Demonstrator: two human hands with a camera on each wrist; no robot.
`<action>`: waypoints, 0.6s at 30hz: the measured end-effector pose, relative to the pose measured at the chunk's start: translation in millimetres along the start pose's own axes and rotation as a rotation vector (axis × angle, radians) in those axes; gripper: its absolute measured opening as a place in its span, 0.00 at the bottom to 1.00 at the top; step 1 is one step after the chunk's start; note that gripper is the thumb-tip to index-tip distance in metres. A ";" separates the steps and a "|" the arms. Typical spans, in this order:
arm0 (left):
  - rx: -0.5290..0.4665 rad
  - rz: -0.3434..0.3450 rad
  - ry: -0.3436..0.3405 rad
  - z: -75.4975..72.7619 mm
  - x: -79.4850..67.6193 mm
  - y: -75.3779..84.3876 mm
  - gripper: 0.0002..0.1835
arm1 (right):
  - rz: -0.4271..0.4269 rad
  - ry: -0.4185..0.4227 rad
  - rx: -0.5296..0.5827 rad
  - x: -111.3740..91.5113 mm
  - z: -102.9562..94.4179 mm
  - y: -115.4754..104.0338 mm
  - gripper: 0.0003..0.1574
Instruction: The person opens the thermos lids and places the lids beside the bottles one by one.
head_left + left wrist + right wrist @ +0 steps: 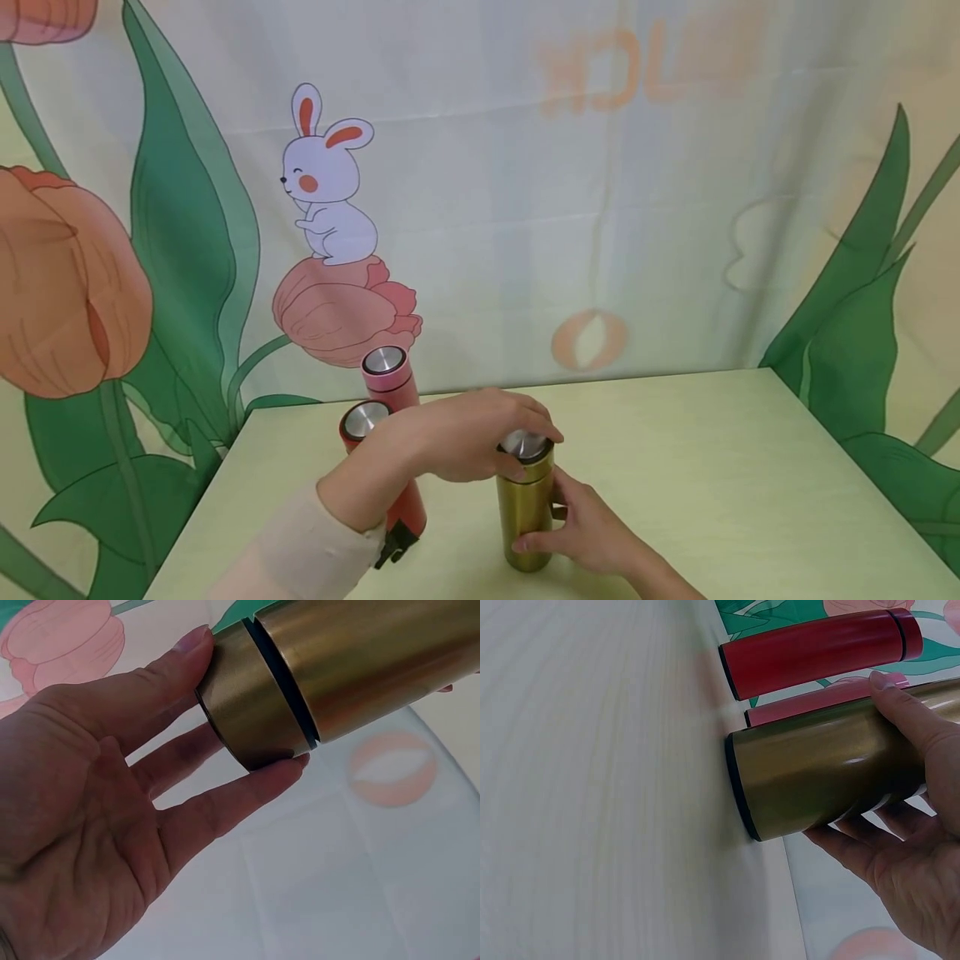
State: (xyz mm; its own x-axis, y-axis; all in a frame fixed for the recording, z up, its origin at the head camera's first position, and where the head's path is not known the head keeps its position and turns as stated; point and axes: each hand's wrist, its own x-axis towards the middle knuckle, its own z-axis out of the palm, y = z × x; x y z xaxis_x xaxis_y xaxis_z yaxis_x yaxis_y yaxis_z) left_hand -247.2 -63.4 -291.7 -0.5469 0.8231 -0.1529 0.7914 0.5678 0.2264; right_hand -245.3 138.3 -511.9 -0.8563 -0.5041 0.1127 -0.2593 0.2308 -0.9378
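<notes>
- One gold flask [525, 525] upright, base down at the worktop [735, 475], between left hand [472, 433] and right hand [596, 529].
- Left hand over the top, reaching across from the left, clamped on the lid [251, 705]: thumb and fingertips on opposite sides, palm apart from the end face.
- Right hand lower down, gripping the body [817, 769] from the right: thumb on one side, fingers round the other.
- Key relation, as judged: long axis close to vertical, lid straight above body, both grips stacked along that single line, left above right.
- Dark ring [283, 682] between lid and body in the left wrist view; loose or seated, cannot tell.
- To the left, a red flask [408, 504], partly hidden behind the left forearm [367, 483], and a pink flask [392, 385] farther back; both upright, neither held.
- Left hand nearer to that pair than right hand.
- Behind the worktop, a printed cloth [487, 183] with rabbit and tulips.
</notes>
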 end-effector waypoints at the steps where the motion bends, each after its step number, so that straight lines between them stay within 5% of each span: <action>1: 0.003 -0.009 0.003 -0.4 0.6 1.2 0.22 | -0.002 0.001 -0.003 -0.1 0.0 0.2 0.47; 18: 0.081 -0.180 0.074 -0.8 7.6 13.8 0.23 | -0.024 0.007 -0.019 -2.4 0.4 -1.7 0.50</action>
State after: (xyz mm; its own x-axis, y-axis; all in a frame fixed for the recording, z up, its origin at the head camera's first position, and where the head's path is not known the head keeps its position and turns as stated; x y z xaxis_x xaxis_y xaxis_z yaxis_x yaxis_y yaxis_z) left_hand -240.7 -49.3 -288.9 -0.6973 0.7079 -0.1125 0.6971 0.7063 0.1232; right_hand -242.6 138.7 -510.7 -0.8529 -0.5036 0.1376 -0.2883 0.2345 -0.9284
